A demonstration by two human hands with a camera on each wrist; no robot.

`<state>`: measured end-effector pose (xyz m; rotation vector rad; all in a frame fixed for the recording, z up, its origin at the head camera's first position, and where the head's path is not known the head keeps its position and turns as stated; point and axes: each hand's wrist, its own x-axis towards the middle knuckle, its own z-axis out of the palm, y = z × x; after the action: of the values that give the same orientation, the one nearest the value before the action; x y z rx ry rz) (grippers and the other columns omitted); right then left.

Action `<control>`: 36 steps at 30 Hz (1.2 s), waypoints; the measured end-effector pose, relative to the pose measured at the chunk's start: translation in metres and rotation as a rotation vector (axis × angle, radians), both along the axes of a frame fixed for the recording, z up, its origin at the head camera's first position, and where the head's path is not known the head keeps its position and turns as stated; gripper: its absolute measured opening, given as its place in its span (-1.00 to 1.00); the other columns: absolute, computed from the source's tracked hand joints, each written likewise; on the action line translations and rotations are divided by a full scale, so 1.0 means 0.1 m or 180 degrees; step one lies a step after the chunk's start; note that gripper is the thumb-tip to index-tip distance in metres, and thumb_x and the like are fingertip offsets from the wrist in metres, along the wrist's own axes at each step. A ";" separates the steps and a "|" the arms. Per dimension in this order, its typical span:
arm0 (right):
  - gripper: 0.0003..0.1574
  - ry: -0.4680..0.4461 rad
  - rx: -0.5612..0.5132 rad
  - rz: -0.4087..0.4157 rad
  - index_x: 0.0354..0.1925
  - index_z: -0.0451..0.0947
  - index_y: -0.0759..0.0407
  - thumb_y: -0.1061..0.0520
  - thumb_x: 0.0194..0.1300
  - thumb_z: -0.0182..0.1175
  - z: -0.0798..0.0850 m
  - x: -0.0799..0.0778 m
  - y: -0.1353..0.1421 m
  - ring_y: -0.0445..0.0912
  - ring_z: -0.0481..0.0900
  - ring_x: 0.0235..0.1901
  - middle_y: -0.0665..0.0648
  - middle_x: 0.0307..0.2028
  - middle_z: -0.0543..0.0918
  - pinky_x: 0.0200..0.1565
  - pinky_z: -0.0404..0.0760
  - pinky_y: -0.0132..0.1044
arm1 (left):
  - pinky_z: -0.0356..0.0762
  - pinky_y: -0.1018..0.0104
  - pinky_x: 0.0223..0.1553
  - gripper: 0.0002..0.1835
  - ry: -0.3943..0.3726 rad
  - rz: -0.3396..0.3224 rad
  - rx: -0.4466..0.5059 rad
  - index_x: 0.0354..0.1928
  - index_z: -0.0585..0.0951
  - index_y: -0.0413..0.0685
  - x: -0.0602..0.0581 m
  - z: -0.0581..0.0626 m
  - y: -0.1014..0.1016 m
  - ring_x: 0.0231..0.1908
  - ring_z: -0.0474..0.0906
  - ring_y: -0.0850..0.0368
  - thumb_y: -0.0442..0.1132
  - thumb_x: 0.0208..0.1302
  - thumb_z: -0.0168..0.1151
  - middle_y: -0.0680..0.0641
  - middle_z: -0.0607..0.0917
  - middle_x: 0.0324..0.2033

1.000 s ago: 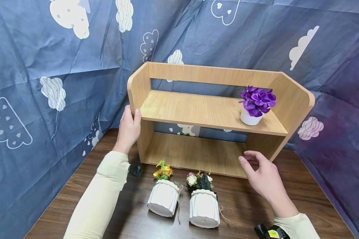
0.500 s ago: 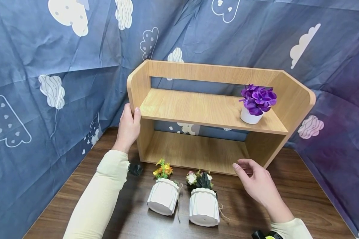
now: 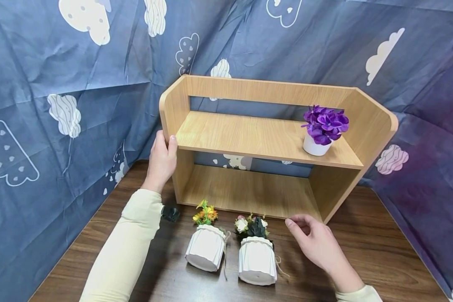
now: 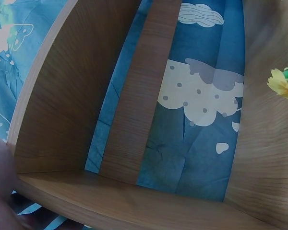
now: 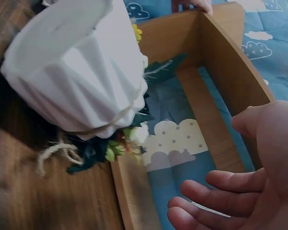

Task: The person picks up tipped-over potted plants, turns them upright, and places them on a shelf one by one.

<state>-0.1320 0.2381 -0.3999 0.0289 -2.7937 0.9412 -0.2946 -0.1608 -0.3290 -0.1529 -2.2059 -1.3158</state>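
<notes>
My left hand (image 3: 161, 161) grips the front edge of the left side panel of a two-tier wooden shelf (image 3: 234, 132). Two white fluted flowerpots lie on their sides in front of the shelf, bases facing me. The left pot (image 3: 205, 250) has orange and yellow flowers; the right pot (image 3: 257, 261) has pale flowers and dark leaves. Both have twine around them. To the right of the latter hovers my right hand (image 3: 317, 241), empty, its fingers loosely bent and apart from the pot in the right wrist view. A small white pot of purple flowers (image 3: 326, 126) stands upright on the upper tier.
The shelf stands on a dark wooden table (image 3: 392, 256). Behind and beside it hangs a blue cloth (image 3: 98, 105) printed with clouds. The right side panel (image 3: 368, 126) rises beside the purple flowers.
My right hand has moved left and a little down, from the shelf's right end toward the right-hand fluted pot. My left hand stays on the side panel.
</notes>
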 end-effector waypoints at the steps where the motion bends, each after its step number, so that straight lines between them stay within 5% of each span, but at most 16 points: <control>1: -0.48 -0.0014 -0.0007 0.0008 0.11 0.72 0.26 -0.15 0.56 0.27 -0.02 0.01 -0.01 -0.14 0.72 -0.20 0.09 -0.13 0.83 -0.13 0.62 -0.27 | 0.45 -0.20 0.27 -0.59 0.0005 0.0004 -0.0003 0.26 0.41 -0.32 0.00 0.00 0.00 0.15 0.51 -0.29 -0.09 0.69 -0.09 -0.38 0.56 0.17; 19: -0.48 -0.0558 -0.0213 0.0069 0.12 0.72 0.17 -0.21 0.58 0.24 -0.25 0.11 -0.15 -0.20 0.67 -0.18 0.01 -0.12 0.81 -0.16 0.60 -0.28 | 0.45 -0.20 0.27 -0.58 0.0009 -0.0001 0.0033 0.29 0.41 -0.31 0.00 -0.01 -0.01 0.17 0.52 -0.28 -0.10 0.69 -0.08 -0.38 0.57 0.19; 36: -0.33 -0.0693 -0.0159 0.0057 0.13 0.73 0.19 -0.33 0.64 0.09 -0.39 0.17 -0.20 -0.23 0.66 -0.22 -0.04 -0.22 0.80 -0.10 0.64 -0.18 | 0.46 -0.20 0.28 -0.57 0.0028 0.0006 0.0023 0.31 0.41 -0.30 -0.01 -0.01 0.01 0.19 0.53 -0.29 -0.09 0.70 -0.09 -0.38 0.57 0.22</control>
<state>-0.1151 0.2185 -0.4387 -0.0594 -2.9696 1.0782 -0.2956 -0.1603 -0.3301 -0.1537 -2.1932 -1.3195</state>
